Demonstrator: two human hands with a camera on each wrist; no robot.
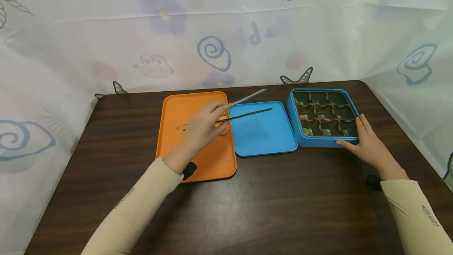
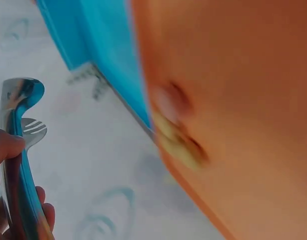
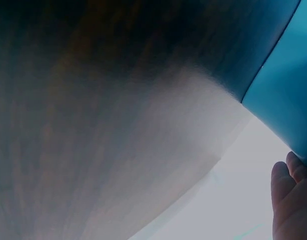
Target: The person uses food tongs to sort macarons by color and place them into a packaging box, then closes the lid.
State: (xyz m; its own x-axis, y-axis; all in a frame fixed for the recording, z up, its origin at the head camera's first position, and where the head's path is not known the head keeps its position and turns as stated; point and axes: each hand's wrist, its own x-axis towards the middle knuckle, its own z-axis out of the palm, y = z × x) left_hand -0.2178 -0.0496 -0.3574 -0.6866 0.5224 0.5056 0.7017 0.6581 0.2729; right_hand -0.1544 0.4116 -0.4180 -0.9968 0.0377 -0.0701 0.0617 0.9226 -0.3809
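Observation:
My left hand (image 1: 205,123) is over the orange tray (image 1: 177,150), gripping metal serving tongs (image 1: 249,114). One arm of the tongs ends in a spoon bowl (image 2: 31,92), the other in a fork head (image 2: 34,132). Both arms are spread apart and point right, above the blue tray (image 1: 263,135). Small yellow pieces (image 2: 176,145) and a pinkish piece (image 2: 168,102) lie near the orange tray's edge, partly hidden by my hand in the head view. My right hand (image 1: 371,145) rests against the near right corner of a blue box (image 1: 315,141), thumb at the front, fingers along the side.
Inside the blue box is a dark insert (image 1: 323,111) with several compartments; reddish bits (image 1: 303,117) and a yellow-green piece (image 1: 307,131) show at its left. Box and trays stand side by side on a dark wooden table (image 1: 276,200). A printed white cloth (image 1: 116,38) hangs behind.

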